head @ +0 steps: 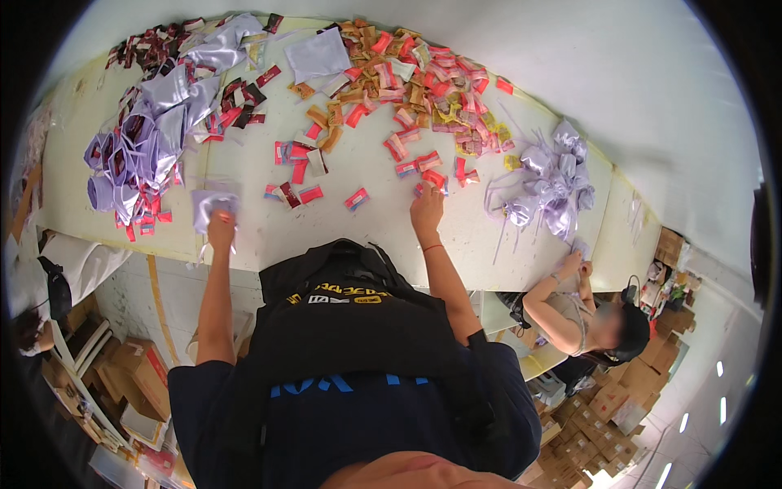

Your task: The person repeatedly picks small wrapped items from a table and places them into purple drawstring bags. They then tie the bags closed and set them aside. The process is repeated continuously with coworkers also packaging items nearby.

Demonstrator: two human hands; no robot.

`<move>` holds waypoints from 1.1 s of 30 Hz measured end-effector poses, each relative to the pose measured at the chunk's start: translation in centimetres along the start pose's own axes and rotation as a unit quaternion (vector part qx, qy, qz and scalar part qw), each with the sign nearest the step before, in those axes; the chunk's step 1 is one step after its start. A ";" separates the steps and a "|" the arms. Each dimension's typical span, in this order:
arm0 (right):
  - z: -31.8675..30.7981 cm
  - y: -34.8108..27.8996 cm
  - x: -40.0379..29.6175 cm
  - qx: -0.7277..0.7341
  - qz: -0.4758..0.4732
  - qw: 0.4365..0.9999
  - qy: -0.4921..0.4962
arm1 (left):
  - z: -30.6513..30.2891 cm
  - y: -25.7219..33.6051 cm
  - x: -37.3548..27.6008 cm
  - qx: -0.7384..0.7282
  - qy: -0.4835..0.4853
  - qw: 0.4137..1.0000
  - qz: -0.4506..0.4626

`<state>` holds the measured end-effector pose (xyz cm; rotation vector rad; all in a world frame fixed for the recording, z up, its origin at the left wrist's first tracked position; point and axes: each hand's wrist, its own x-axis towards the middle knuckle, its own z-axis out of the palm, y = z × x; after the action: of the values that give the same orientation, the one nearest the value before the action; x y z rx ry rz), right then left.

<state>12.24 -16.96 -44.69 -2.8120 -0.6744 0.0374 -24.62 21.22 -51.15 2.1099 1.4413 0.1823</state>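
My left hand [222, 227] grips a small lavender satin pouch [206, 205] above the left front part of the table; the pouch is slightly blurred and its ribbons hang down. Farther right, my right hand [427, 211] has its fingertips on a red wrapped packet [435, 178]. Whether the fingers have closed around that packet is not clear. Between my hands lies a single pink-and-blue packet [357, 198]. Several more packets [288, 194] sit loosely grouped to its left.
Lavender pouches [165, 122] and dark red packets [153, 49] heap at the left. Orange, pink and yellow packets [421, 79] spread across the back. Tied pouches [553, 177] pile at the right, where another person [568, 318] handles a pouch. Cardboard boxes [131, 373] stand below the table.
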 end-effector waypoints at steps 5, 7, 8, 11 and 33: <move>0.5 1.4 -0.6 0.096 0.075 0.990 -0.075 | 0.1 6.9 -5.7 0.005 -0.127 0.991 0.044; 1.6 5.0 1.4 0.154 0.084 0.977 0.119 | -0.6 9.4 -6.5 -0.064 -0.178 0.982 0.010; 0.7 6.0 3.8 0.221 0.136 0.959 0.117 | -1.2 10.3 -6.8 -0.083 -0.140 0.987 0.010; -2.5 7.8 11.1 0.138 0.092 0.979 0.117 | -3.3 13.7 -6.6 -0.094 -0.055 0.994 0.031; -0.4 -6.9 26.0 0.088 0.175 0.981 -0.005 | -8.7 19.7 -5.2 0.030 -0.010 0.986 0.165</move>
<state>32.40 0.56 -41.79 -2.7215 -0.1607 0.1667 -14.37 14.88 -32.61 2.3820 1.0890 0.2456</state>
